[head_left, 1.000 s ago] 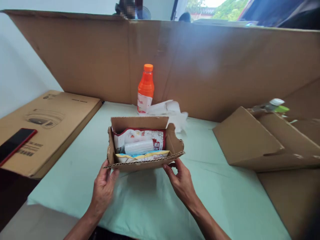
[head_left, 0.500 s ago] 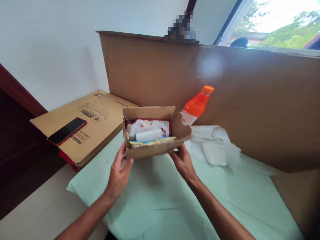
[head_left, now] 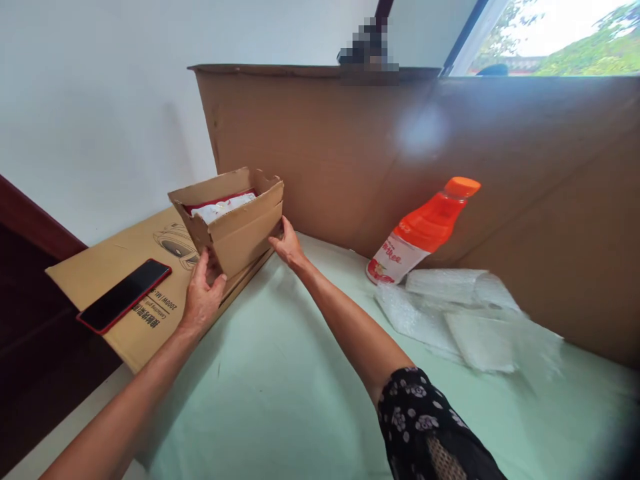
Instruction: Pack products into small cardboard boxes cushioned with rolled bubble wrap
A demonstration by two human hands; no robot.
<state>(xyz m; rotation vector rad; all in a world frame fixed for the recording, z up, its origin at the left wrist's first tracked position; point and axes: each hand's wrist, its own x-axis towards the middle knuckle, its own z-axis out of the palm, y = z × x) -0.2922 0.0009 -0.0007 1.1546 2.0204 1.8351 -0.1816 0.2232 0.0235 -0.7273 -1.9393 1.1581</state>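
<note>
A small open cardboard box (head_left: 247,233) is held between my two hands over the large flat carton at the left. My left hand (head_left: 204,293) grips its near left corner, and my right hand (head_left: 290,245) clasps its right end low down. Inside, a white packet (head_left: 223,207) with a red edge shows; the rest of the contents is hidden by the front wall. The box looks tilted slightly, and I cannot tell whether it touches the carton beneath.
The flat printed carton (head_left: 120,257) bears a black phone in a red case (head_left: 125,295). On the pale green cloth (head_left: 280,393) lie sheets of bubble wrap (head_left: 465,320) beside an orange-capped bottle (head_left: 415,233), which leans. A tall cardboard panel (head_left: 325,147) stands behind.
Both hands have carried the small box leftward and away from me, from above the green cloth to over the flat carton. The view has shifted a little.
</note>
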